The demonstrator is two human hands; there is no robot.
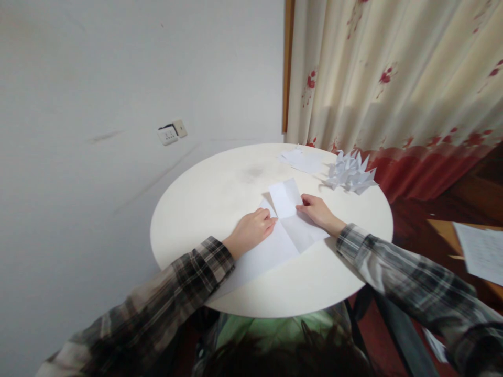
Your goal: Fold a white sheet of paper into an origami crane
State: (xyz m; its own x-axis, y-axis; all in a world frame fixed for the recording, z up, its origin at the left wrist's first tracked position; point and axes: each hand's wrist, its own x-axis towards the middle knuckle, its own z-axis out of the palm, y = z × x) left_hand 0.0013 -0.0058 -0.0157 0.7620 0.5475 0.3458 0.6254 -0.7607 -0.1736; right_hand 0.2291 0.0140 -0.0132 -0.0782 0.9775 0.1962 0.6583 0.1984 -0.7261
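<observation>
A white sheet of paper (271, 251) with crease lines lies on the round white table (204, 193), and a folded part of it stands up at its far side. My left hand (255, 228) rests on the paper left of the crease crossing, fingers curled together; whether they pinch an edge is hard to make out. On the right, my right hand (314, 209) pinches the right edge of the raised part between thumb and fingers.
Several pointed folded paper pieces (349, 173) stand in a cluster at the table's back right. Beside them lie flat white papers (302, 159). A wall with sockets (168, 135) is at the left, a curtain (393, 94) behind. Printed paper (483, 251) lies at far right.
</observation>
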